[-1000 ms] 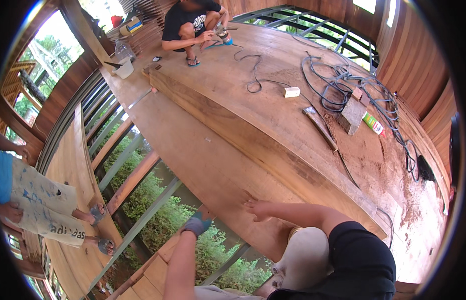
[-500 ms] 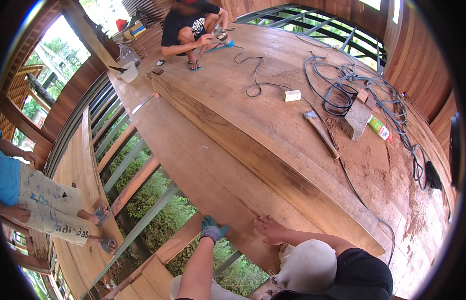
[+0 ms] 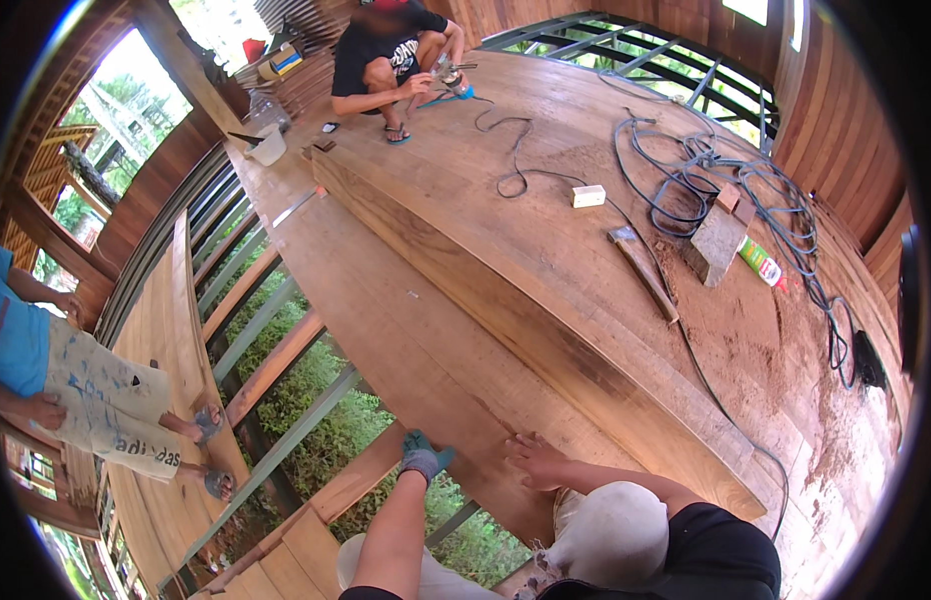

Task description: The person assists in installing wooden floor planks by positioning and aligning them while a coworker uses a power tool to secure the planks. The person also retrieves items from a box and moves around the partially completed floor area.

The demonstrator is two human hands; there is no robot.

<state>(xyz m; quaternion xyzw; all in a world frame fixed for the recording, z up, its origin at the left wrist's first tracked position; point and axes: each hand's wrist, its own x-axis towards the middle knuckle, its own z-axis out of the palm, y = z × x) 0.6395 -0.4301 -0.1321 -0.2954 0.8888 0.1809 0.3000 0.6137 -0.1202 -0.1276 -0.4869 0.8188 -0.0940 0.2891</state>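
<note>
Two wide wooden floorboards (image 3: 416,360) run diagonally in front of me along the open floor frame. My left hand (image 3: 426,455), in a teal and grey work glove, rests on the outer board's edge, thumb apart from the fingers; part of the fingers is hard to make out. Bare, my right hand (image 3: 534,460) lies on the boards with its fingers spread, near the seam between them. Just beyond it, a long thick plank (image 3: 546,330) stretches from the far left to the near right, forming a raised step.
Green metal joists (image 3: 316,410) cross a gap above plants at left. A person in a blue shirt (image 3: 16,330) stands beyond it. Another person (image 3: 406,60) squats at the back holding a power tool (image 3: 454,78). A hammer (image 3: 644,270), stone block (image 3: 718,245) and coiled cables (image 3: 676,190) lie right.
The view has shifted slightly, moving the scene a little to the right. Both my hands stay in place on the boards.
</note>
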